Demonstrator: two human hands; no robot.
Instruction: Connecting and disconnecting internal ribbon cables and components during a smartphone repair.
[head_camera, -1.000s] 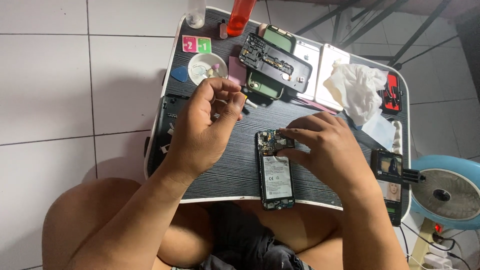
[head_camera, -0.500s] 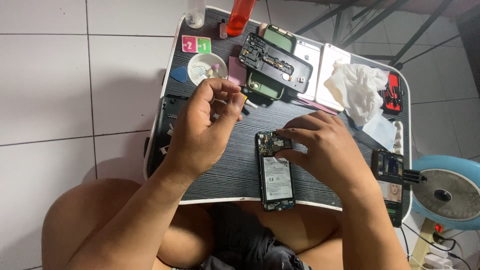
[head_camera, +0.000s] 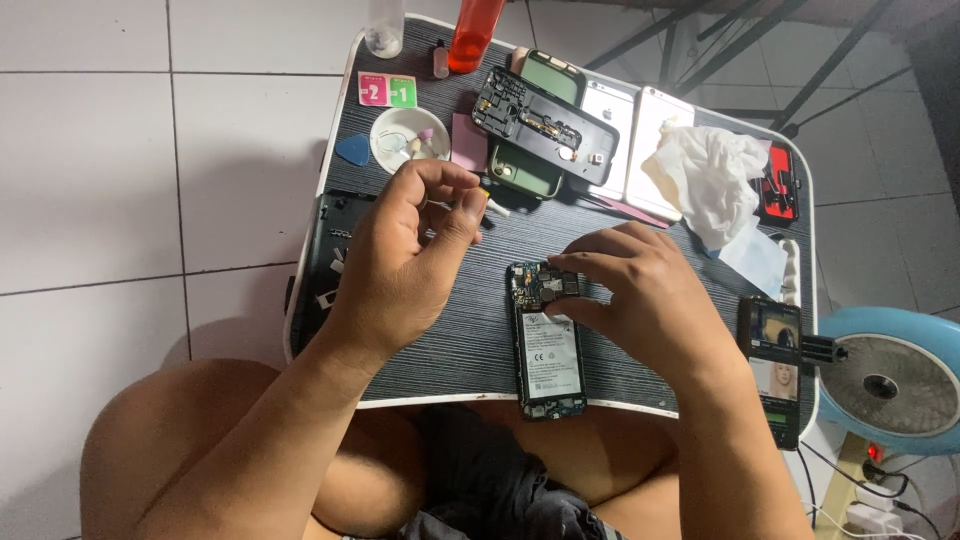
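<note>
— What are the hands doing?
— The right hand pinches the top of the open phone, near the front edge of the dark tray table. The left hand is raised, fingers curled, maybe holding a tiny thing.
— Room to move?
— Bare table between them, white floor tiles around.
— Anything changed?
— Hardly anything.

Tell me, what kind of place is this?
Probably a home phone-repair spot: a small lap table over a tiled floor, an opened phone under the right hand, and spare phones.
</note>
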